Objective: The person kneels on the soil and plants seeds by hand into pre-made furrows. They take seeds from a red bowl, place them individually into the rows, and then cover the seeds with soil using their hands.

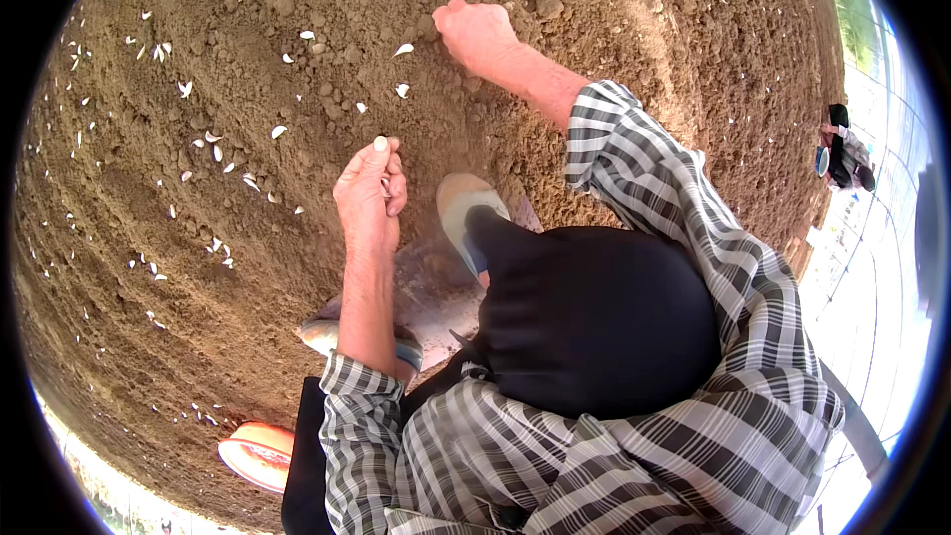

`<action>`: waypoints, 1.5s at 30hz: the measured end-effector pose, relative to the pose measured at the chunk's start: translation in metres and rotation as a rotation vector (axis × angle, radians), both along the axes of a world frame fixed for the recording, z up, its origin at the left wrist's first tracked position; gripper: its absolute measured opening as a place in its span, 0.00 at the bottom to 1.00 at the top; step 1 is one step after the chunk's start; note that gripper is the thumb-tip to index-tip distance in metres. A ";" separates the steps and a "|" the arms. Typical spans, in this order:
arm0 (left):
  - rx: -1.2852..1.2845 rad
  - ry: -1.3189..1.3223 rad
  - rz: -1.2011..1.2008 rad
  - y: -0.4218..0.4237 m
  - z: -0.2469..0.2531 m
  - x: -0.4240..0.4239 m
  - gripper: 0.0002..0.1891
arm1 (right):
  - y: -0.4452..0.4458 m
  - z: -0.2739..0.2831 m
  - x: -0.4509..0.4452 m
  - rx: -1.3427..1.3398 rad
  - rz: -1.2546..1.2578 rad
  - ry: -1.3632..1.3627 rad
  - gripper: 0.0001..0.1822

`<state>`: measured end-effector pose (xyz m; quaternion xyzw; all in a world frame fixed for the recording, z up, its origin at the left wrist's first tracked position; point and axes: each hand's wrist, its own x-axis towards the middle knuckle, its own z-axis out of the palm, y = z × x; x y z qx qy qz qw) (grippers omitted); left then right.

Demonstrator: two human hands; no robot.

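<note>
My left hand [371,182] is raised over the soil with curled fingers, and a pale garlic clove [385,187] shows between the fingers and the palm. Its thumb presses against the index finger. Farther forward, my right hand [475,33] is down at the brown, crumbly soil [513,104] with its fingers bent under. Those fingertips are hidden, so I cannot tell whether they hold anything. To the left of the right hand, one white garlic clove [403,50] lies on the surface, with another clove [401,91] just below it.
Many cloves [278,131] dot the soil on the left. An orange-red basin [256,461] sits at lower left, partly behind my dark-clothed leg. My dusty shoe [464,200] stands between the hands. Another person [851,156] with a blue bowl [822,161] is at the far right edge.
</note>
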<state>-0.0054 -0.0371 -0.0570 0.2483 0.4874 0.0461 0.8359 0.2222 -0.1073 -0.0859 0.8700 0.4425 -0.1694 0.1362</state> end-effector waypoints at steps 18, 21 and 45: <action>-0.007 -0.048 0.038 0.004 -0.003 -0.002 0.09 | -0.057 0.042 0.001 0.497 -0.213 0.387 0.17; -0.017 -0.054 0.022 0.001 -0.003 -0.002 0.09 | -0.070 0.050 -0.013 0.373 -0.571 0.576 0.14; 0.041 -0.214 0.326 0.072 -0.001 -0.029 0.14 | -0.002 0.028 -0.054 0.485 -0.010 0.391 0.16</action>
